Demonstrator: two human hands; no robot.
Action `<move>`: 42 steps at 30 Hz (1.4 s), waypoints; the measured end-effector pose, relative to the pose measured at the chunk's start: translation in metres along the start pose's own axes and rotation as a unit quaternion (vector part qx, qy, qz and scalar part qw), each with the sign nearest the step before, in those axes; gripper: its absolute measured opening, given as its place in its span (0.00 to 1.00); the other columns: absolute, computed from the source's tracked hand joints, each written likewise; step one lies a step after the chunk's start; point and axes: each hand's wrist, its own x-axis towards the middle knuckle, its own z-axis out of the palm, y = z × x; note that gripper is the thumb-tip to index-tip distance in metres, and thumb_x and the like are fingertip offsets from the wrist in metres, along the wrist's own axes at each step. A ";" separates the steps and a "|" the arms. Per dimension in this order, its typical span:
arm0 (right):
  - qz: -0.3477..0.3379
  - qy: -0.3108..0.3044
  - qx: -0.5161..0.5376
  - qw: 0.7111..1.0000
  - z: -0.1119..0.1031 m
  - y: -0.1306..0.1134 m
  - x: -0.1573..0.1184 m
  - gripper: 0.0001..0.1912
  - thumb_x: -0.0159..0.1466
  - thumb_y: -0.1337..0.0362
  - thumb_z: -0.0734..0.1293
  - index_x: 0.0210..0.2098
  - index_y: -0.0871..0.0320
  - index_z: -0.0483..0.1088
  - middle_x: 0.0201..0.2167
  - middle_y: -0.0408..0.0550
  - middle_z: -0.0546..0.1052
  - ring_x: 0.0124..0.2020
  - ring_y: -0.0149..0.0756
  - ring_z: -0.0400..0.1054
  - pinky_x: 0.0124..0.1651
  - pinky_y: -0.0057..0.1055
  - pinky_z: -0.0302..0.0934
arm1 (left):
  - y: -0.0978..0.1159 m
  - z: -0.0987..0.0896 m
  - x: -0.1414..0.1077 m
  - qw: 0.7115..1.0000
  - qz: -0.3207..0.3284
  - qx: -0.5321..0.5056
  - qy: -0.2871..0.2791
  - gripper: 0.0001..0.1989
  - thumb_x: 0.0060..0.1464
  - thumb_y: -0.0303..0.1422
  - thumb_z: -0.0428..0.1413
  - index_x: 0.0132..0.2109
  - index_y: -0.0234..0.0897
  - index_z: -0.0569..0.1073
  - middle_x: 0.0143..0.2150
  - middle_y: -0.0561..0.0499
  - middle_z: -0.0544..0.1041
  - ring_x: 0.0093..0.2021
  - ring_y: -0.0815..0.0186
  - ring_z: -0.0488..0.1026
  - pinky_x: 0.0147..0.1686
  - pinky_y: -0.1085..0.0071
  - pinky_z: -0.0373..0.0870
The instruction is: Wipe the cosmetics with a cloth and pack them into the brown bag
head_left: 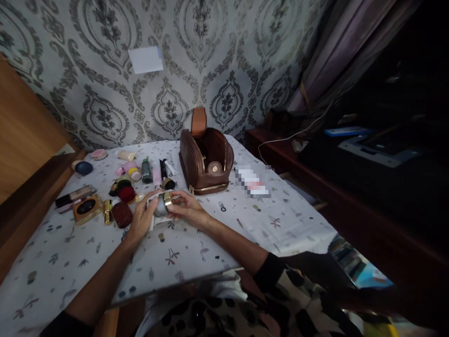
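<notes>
A small glass jar (161, 206) with a gold-coloured band is held between my two hands, above the patterned tablecloth. My left hand (143, 216) holds a white cloth or tissue (154, 223) against the jar's left side. The fingers of my right hand (187, 209) grip the gold-banded end. Behind my hands stands an open brown leather bag (206, 161), its flap raised and its inside dark. Just left of my left hand lie a dark red item (122, 215), a gold tube (107, 212) and an orange-gold square compact or bottle (87, 208).
Several cosmetics, among them a green bottle (146, 171) and a dark blue rounded item (83, 168), lie on the table's left and back. A blurred flat item (252, 181) lies right of the bag. Wooden furniture (28, 107) borders the left; a cable (298, 135) runs along the right.
</notes>
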 end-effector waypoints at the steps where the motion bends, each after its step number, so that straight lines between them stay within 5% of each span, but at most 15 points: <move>1: 0.002 0.007 -0.009 1.000 0.000 0.001 0.001 0.31 0.45 0.54 0.80 0.42 0.57 0.67 0.32 0.40 0.73 0.25 0.32 0.74 0.24 0.24 0.62 | 0.000 0.000 0.000 1.000 -0.004 -0.001 -0.001 0.26 0.59 0.53 0.52 0.49 0.34 0.77 0.52 0.42 0.79 0.55 0.54 0.73 0.58 0.59 0.64; 11: 0.007 0.059 -0.037 0.998 0.002 0.006 0.005 0.35 0.39 0.44 0.79 0.34 0.58 0.63 0.25 0.37 0.73 0.18 0.28 0.69 0.21 0.26 0.62 | 0.000 0.000 -0.003 0.999 0.025 0.015 -0.044 0.24 0.62 0.48 0.49 0.52 0.34 0.76 0.53 0.42 0.78 0.56 0.54 0.72 0.56 0.60 0.67; 16: 0.019 0.065 -0.005 0.998 0.000 0.003 0.004 0.33 0.43 0.42 0.78 0.34 0.57 0.63 0.22 0.37 0.73 0.19 0.29 0.69 0.21 0.25 0.62 | 0.002 0.001 -0.007 0.993 0.048 0.054 -0.097 0.32 0.51 0.42 0.63 0.60 0.38 0.67 0.59 0.42 0.73 0.59 0.53 0.69 0.60 0.58 0.64; 25: 0.007 0.022 0.030 0.999 0.001 -0.002 0.000 0.32 0.48 0.50 0.78 0.49 0.53 0.68 0.26 0.38 0.73 0.25 0.30 0.72 0.25 0.24 0.63 | 0.003 0.004 -0.007 0.997 0.014 -0.024 -0.070 0.28 0.55 0.42 0.60 0.60 0.39 0.66 0.58 0.43 0.74 0.57 0.56 0.71 0.58 0.60 0.67; 31: -0.021 0.013 0.043 0.999 0.001 -0.003 -0.001 0.32 0.45 0.52 0.80 0.44 0.55 0.68 0.34 0.38 0.73 0.25 0.30 0.74 0.29 0.27 0.67 | 0.003 0.000 -0.006 0.998 0.011 -0.020 -0.053 0.27 0.55 0.44 0.59 0.59 0.38 0.69 0.59 0.44 0.73 0.59 0.55 0.70 0.61 0.60 0.63; 35: -0.022 0.039 0.005 0.999 0.001 -0.003 0.000 0.30 0.44 0.51 0.80 0.40 0.56 0.66 0.31 0.37 0.71 0.23 0.30 0.73 0.25 0.26 0.64 | 0.003 0.000 -0.005 0.998 0.029 -0.002 -0.055 0.25 0.57 0.44 0.58 0.59 0.38 0.70 0.59 0.44 0.74 0.60 0.55 0.70 0.62 0.60 0.62; 42: -0.008 0.056 -0.029 0.998 -0.001 0.001 0.003 0.33 0.48 0.54 0.78 0.50 0.54 0.66 0.26 0.36 0.70 0.20 0.28 0.70 0.22 0.25 0.62 | 0.005 0.000 -0.006 0.995 0.070 0.035 -0.060 0.21 0.60 0.41 0.55 0.56 0.38 0.74 0.56 0.44 0.76 0.57 0.57 0.71 0.60 0.60 0.64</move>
